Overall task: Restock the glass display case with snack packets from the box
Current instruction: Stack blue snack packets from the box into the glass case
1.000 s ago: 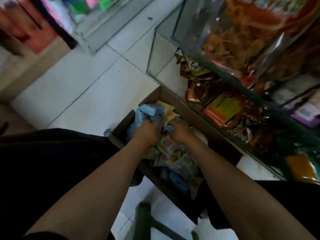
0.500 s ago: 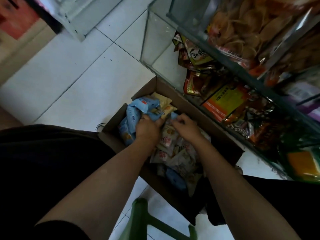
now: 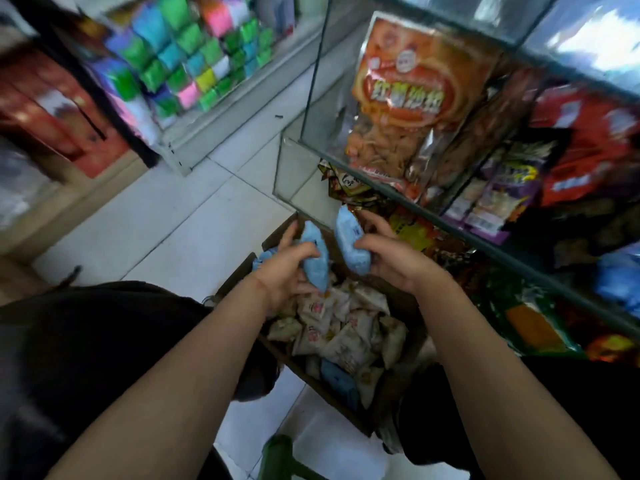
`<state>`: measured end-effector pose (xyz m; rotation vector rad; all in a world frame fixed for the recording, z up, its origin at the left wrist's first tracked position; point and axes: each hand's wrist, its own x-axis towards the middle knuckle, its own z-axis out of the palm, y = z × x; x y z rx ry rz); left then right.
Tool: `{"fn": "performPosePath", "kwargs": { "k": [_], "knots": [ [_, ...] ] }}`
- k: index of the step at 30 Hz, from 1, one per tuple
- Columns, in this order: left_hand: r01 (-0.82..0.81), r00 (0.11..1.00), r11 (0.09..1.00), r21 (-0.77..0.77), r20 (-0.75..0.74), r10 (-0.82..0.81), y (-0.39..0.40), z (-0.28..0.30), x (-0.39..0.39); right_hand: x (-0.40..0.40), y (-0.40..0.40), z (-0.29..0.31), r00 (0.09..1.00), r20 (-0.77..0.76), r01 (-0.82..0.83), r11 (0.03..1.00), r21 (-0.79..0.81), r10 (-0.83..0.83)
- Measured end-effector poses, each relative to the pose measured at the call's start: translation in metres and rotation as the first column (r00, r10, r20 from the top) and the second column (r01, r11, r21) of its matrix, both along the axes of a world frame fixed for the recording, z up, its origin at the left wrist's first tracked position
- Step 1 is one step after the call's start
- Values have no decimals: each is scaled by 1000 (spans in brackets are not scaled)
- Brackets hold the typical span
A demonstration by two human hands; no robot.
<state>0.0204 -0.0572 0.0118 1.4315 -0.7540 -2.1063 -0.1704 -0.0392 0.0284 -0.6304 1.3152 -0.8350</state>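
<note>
My left hand [image 3: 287, 275] grips one blue packet [image 3: 316, 263], my right hand [image 3: 391, 261] another blue packet [image 3: 351, 244], both lifted above the box [image 3: 405, 344]; each packet's long axis runs away from me toward the glass case [image 3: 450, 223]; the case's lower shelf lies just beyond, nearer my right hand, so I judge that hand goes in first.

Box [image 3: 273, 239] on floor [image 3: 166, 230], between person's knees, just before display case [image 3: 311, 109]. Heap of packets [image 3: 341, 327] in box. Left hand [image 3: 285, 271] and right hand [image 3: 389, 259] above far end of box, each holding one packet: left packet [image 3: 317, 265], right packet [image 3: 351, 245], side by side. Big bag [image 3: 405, 98] on case shelf, above and behind hands. Second shelf unit [image 3: 194, 64] far left, across floor. Stool [image 3: 277, 452] near, below box.
</note>
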Motion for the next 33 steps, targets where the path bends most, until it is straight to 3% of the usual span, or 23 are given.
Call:
{"fn": "performPosePath", "kwargs": {
  "k": [3,5,12,18,23,28,30,33],
  "knots": [
    [-1,966,998,-56,-257,-13,9,54,3,-2,13,54,999,-35,12,996,-84,-15],
    [39,940,997,-72,-336,-61,16,86,0,-3,24,88,999,-36,-35,988,-153,30],
    [27,956,987,-158,-284,-72,44,136,-10,1,69,158,966,-253,-134,945,-297,57],
    [-72,969,985,-160,-247,31,62,124,-3,2,95,153,967,-254,-68,960,-272,-3],
    [-268,963,931,-248,-54,263,54,120,-2,1,93,147,981,-137,105,972,-211,-136],
    [-449,878,879,-161,-262,400,47,122,7,0,91,144,983,-30,177,973,-146,-183],
    [-433,884,885,-173,-272,379,51,125,2,5,92,142,984,19,177,976,-129,-176],
    [-211,968,951,-227,-180,172,58,131,-4,10,92,141,973,56,229,955,-189,-222]
  ]
}}
